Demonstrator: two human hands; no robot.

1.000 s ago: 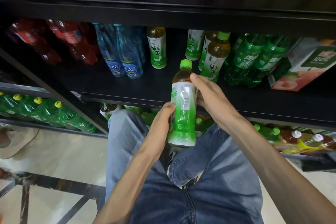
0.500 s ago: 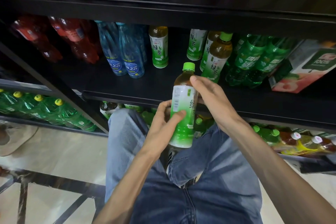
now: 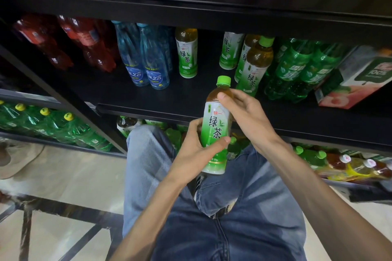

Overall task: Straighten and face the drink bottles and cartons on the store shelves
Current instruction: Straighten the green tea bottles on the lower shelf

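Turned since a second ago: green tea bottle [image 3: 216, 127], label now facing out, upright in front of the black shelf [image 3: 169, 99]. Left hand [image 3: 196, 150] wrapped round its lower body, right hand [image 3: 244, 112] gripping its shoulder. Pale tile floor [image 3: 63, 176] below. On the shelf: two blue water bottles [image 3: 146, 59], four green tea bottles [image 3: 253, 65], one peach carton [image 3: 358, 78].
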